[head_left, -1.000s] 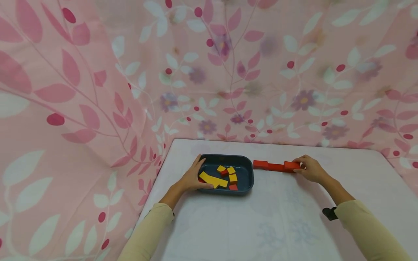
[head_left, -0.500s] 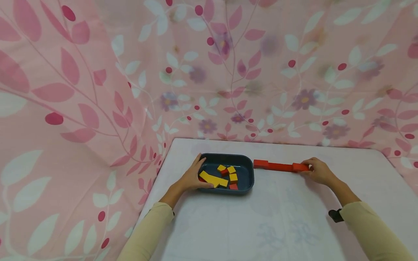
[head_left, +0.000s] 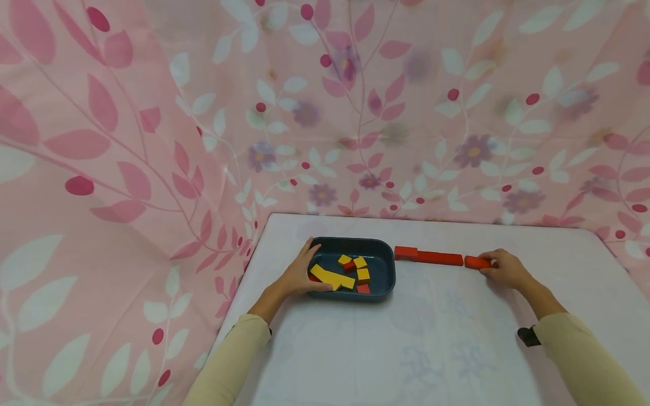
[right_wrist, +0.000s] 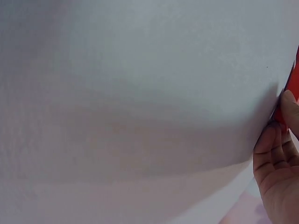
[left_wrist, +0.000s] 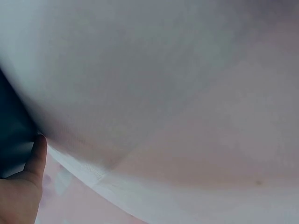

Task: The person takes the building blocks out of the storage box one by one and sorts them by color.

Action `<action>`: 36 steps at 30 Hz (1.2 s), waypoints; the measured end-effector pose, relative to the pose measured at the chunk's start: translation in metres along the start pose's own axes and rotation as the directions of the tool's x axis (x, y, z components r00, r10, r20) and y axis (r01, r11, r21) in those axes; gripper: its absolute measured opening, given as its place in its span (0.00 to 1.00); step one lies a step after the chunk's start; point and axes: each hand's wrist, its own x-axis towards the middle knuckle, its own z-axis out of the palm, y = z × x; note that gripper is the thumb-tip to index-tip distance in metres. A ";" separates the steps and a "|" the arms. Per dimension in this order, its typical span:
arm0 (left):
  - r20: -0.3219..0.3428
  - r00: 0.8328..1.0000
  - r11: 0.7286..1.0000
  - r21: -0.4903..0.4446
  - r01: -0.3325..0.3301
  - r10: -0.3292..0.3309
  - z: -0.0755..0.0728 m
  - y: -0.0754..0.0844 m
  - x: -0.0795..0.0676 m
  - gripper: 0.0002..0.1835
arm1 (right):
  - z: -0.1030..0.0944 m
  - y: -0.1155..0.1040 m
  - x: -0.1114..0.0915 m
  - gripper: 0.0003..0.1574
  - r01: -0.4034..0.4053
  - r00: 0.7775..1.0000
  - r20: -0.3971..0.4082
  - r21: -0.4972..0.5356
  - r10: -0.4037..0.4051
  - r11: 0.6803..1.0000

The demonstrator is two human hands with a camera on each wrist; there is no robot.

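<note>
Right hand (head_left: 509, 270) is pinching a short red block (head_left: 476, 262) between thumb and fingers, closed down to about the width of the piece, with the block's free end pointing to the hand's left. Half a second ago this block was overlapping the right end of the long red bar (head_left: 440, 258); now it is sitting just past that end, and a narrow gap is showing between the two. Whether the hand is resting it on the white table (head_left: 355, 349) or carrying it slightly above, I cannot tell. As I judge it, the shift is leaving the bar's right end uncovered and making the block a separate piece, roughly in line with the bar. Farther to the hand's left, a second red block (head_left: 406, 252) is lying at the bar's other end, just beside the dark tray (head_left: 380, 269); whether it is resting on the bar or in front of it is unclear. Left hand (head_left: 296, 277) is spreading its thumb and fairly straight fingers across the tray's left end, picking nothing up; how firmly it is pressing is not showing. To that hand's right, inside the tray, yellow pieces (head_left: 334, 279) and small red ones (head_left: 363, 289) are lying undisturbed.
</note>
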 end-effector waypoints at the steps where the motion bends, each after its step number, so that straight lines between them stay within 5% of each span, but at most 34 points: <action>1: -0.001 1.000 1.000 -0.002 0.000 0.000 0.000 0.000 0.000 0.65 | -0.001 -0.001 0.001 0.21 0.002 1.000 0.005 -0.002 -0.002 1.000; 16: -0.001 1.000 1.000 -0.013 0.014 -0.014 0.001 -0.002 -0.002 0.65 | -0.005 0.003 0.013 0.25 -0.078 0.990 0.126 0.087 0.066 0.993; 36: -0.009 1.000 1.000 -0.003 0.027 -0.027 0.003 0.001 0.001 0.63 | 0.004 0.010 0.017 0.26 -0.098 0.991 0.103 0.146 0.084 0.984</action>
